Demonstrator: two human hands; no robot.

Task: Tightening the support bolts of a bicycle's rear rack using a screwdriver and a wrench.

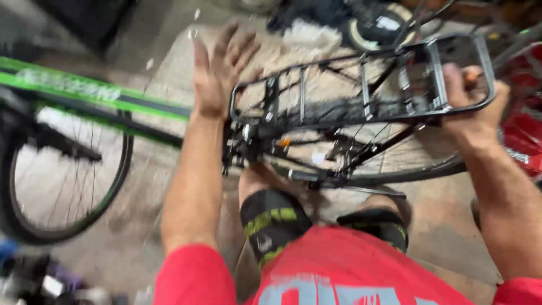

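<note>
I had the black rear rack (361,85) lying roughly level across the middle of the view, mounted over the back wheel (395,164) of the bicycle, whose green and black frame tube (96,96) ran off to the left toward the front wheel (62,169). My right hand (471,104) was at the rack's right end, fingers curled tight around the outer loop of the rail, and I judged that grip was there to steady the rack against the bike. A small orange-tipped thing showed just past those fingers, too blurred for me to say what it was. My left hand (220,70) was at the rack's left end, fingers spread and released, palm up off the metal; the heel of the hand looked just beside the front corner of the rail, though motion blur kept me from telling whether it touched. So the rack ran between my two hands, gripped on the right and free on the left. My knees (271,217) sat near, below the rack, close against the bike, likely to brace it. Clutter lay on the floor (169,68) at the far side.
</note>
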